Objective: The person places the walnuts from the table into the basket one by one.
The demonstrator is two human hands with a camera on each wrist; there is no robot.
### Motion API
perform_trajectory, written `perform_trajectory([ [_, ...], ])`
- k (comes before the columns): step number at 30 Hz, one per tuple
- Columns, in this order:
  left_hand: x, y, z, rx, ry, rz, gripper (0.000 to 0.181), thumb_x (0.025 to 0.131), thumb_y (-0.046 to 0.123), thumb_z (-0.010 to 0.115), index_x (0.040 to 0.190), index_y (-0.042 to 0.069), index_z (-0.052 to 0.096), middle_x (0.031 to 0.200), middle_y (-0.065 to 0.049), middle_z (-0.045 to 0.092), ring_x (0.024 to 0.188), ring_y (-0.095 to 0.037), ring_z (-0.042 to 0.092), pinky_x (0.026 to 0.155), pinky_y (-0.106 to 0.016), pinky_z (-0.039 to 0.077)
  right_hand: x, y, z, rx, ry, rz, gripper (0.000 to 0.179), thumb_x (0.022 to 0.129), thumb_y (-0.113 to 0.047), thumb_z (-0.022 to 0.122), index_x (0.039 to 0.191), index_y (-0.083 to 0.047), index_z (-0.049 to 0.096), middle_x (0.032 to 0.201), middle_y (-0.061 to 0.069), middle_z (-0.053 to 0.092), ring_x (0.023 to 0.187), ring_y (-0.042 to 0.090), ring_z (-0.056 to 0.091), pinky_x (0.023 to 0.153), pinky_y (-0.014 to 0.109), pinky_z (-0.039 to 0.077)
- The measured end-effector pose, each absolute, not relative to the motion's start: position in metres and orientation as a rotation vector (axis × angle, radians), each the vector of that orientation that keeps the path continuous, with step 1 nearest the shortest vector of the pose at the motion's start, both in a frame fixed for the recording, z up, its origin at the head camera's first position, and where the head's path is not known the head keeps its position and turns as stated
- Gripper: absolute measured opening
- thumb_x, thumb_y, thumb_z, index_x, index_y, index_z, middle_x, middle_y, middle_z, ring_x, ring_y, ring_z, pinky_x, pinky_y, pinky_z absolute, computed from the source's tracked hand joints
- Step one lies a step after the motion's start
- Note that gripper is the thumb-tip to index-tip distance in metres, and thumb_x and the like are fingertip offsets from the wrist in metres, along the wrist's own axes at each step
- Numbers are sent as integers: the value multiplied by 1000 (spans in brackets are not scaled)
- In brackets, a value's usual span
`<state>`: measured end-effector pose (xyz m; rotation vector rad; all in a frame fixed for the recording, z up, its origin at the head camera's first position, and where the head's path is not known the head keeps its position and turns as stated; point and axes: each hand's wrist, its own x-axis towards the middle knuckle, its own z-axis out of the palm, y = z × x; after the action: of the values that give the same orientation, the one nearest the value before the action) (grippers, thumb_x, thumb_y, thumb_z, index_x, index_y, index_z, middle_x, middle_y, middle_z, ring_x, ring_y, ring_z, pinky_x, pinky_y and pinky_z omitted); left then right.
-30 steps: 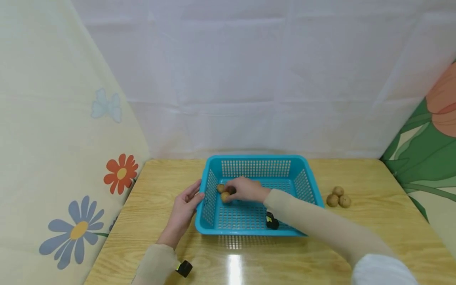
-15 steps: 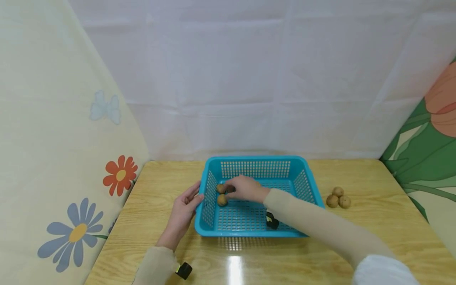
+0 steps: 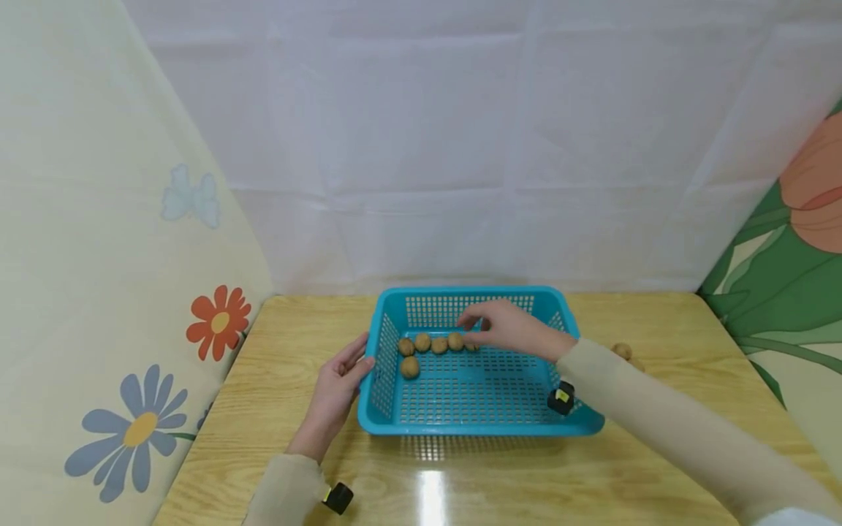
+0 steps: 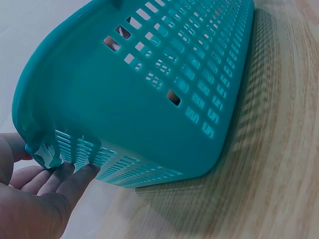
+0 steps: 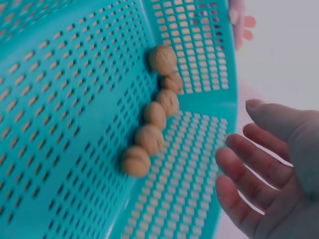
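Observation:
A blue-green plastic basket (image 3: 480, 429) with perforated walls stands on the table. Several walnuts (image 3: 423, 342) lie in a row along its far wall, and one more walnut (image 3: 410, 367) sits in front of the row's left end. My left hand (image 3: 332, 387) grips the basket's left rim, thumb on top; in the left wrist view its fingers (image 4: 75, 186) lie against the outer wall. Above the row's right end is my right hand (image 3: 509, 327), fingers loosely spread and nothing in it. In the right wrist view this hand (image 5: 279, 164) shows an empty palm.
More walnuts (image 3: 621, 351) lie on the wooden table (image 3: 276, 351) to the basket's right, partly hidden by the right sleeve. A white cloth (image 3: 408, 146) hangs behind, with flower-patterned sheets on both sides.
My right hand has let go of a walnut, lifted and moved right, exposing the row. The front walnut shifted slightly left and forward earlier. My left hand stays on the rim.

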<state>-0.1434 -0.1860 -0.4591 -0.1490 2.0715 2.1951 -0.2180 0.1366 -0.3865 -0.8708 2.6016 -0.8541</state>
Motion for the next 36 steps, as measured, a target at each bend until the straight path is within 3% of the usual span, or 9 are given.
perform_trajectory([
  [8,-143,-187,-460,-137,2089,2197,57,106,12,62,158,6,43,158,-18,48,128,-17,62,90,-27,60,-207,192,-380,-864,2695,-912,31,98,-27,75,127,-14,73,116,0,74,94,14,68,79,34,58],
  [12,-144,-187,-459,-152,2082,2189,57,106,13,62,159,6,42,158,-17,48,127,-16,62,91,-27,59,-198,221,-381,-772,2693,-944,33,100,-28,73,129,-12,71,119,4,71,92,13,65,73,32,56],
  [19,-147,-189,-459,-177,2080,2162,55,107,12,59,159,10,43,159,-12,49,126,-11,62,93,-27,59,-180,266,-386,-686,2784,-973,32,100,-26,73,126,-8,73,118,7,73,93,14,65,74,32,57],
  [28,-146,-190,-461,-164,2083,2176,56,107,11,60,159,8,42,160,-14,47,127,-11,61,93,-26,58,-159,323,-400,-522,2897,-953,32,103,-26,69,130,-8,71,118,10,73,94,19,66,73,31,56],
  [36,-147,-191,-462,-143,2093,2174,56,106,10,60,159,8,43,159,-15,48,122,-8,64,91,-26,59,-147,357,-422,-445,2940,-963,28,102,-17,70,126,-2,71,115,16,74,88,13,65,67,27,56],
])
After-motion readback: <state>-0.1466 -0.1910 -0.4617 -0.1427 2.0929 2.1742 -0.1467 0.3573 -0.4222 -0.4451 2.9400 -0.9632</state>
